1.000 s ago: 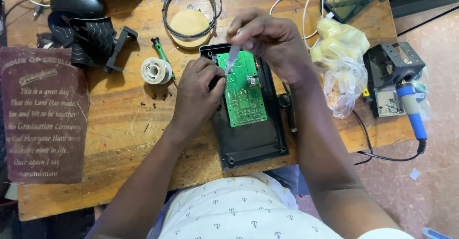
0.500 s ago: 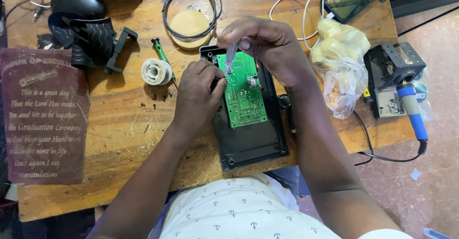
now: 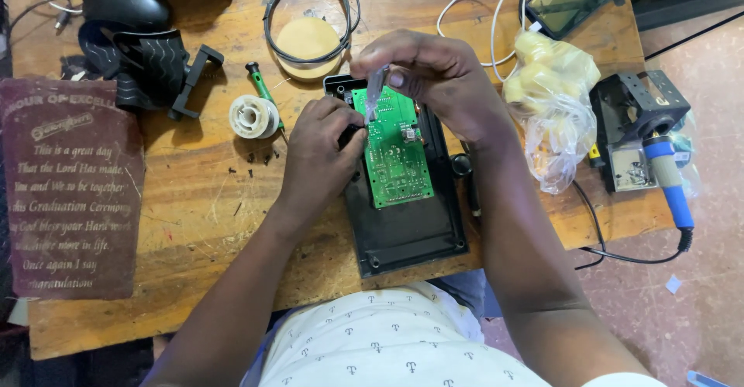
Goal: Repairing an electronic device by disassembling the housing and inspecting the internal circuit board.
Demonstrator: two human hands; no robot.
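A green circuit board [image 3: 397,154] lies in a black plastic case [image 3: 407,228] on the wooden table [image 3: 194,209]. My left hand [image 3: 318,151] rests on the left edge of the board and case, fingers curled, pinching that edge. My right hand [image 3: 438,73] hovers over the board's top end and grips a thin clear-handled tool [image 3: 373,89], its tip pointing down at the board's upper left part.
A white solder spool [image 3: 252,116] and green screwdriver [image 3: 263,89] lie left of the case. A dark red plaque [image 3: 66,193] covers the left side. A plastic bag [image 3: 554,104] and a soldering iron in its stand [image 3: 647,135] sit to the right. Cables and a black mouse [image 3: 124,3] lie at the back.
My right hand has shifted the tool slightly over the board's top end. My left hand stays on the board's left edge.
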